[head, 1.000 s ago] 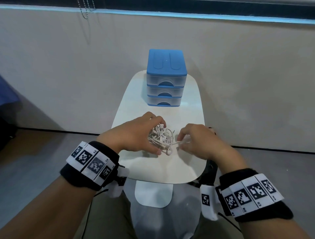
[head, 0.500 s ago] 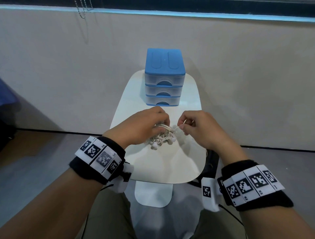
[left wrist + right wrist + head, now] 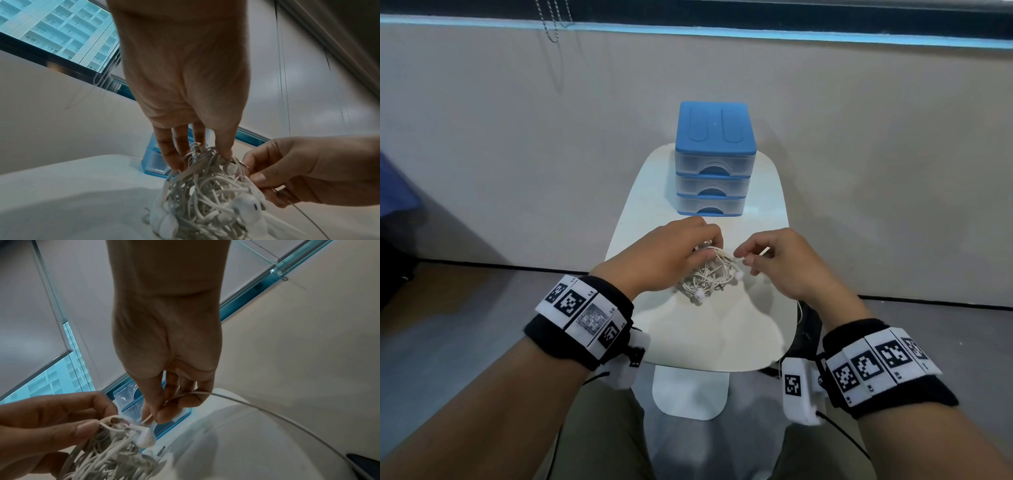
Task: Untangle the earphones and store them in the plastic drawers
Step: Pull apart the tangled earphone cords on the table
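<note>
A tangled bundle of white earphones [image 3: 707, 278] [image 3: 207, 191] [image 3: 115, 449] hangs just above the white table [image 3: 722, 339]. My left hand [image 3: 674, 255] [image 3: 193, 155] grips the top of the bundle with its fingertips. My right hand [image 3: 767, 255] [image 3: 164, 408] pinches one cord end beside the bundle, and a thin cord [image 3: 267, 415] trails off to the right from it. The plastic drawers [image 3: 714, 161], blue-topped with three clear drawers, all closed, stand at the far end of the table.
A beige wall [image 3: 517, 137] runs behind the small table, with a bead chain [image 3: 551, 20] hanging from the window sill. The table's white base [image 3: 690, 394] and grey floor lie below, between my knees.
Both hands have lifted the bundle off the table and moved it further from me, towards the drawers. The right hand has kept its pinch on the cord end.
</note>
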A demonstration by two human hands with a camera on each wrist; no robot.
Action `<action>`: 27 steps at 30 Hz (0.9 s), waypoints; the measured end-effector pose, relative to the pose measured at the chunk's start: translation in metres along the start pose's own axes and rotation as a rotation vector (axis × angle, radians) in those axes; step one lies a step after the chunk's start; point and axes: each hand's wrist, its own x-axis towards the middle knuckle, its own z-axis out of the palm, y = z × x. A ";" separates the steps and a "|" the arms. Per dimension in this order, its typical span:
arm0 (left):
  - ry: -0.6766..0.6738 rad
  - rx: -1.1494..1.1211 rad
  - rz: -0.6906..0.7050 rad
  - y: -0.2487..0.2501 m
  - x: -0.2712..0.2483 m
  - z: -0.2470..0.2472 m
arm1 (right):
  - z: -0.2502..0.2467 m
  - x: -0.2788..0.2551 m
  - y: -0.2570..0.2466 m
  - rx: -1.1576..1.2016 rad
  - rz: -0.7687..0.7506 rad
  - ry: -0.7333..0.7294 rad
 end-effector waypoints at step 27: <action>0.092 -0.181 -0.125 0.011 -0.003 0.008 | 0.029 -0.007 -0.028 -0.121 -0.124 0.195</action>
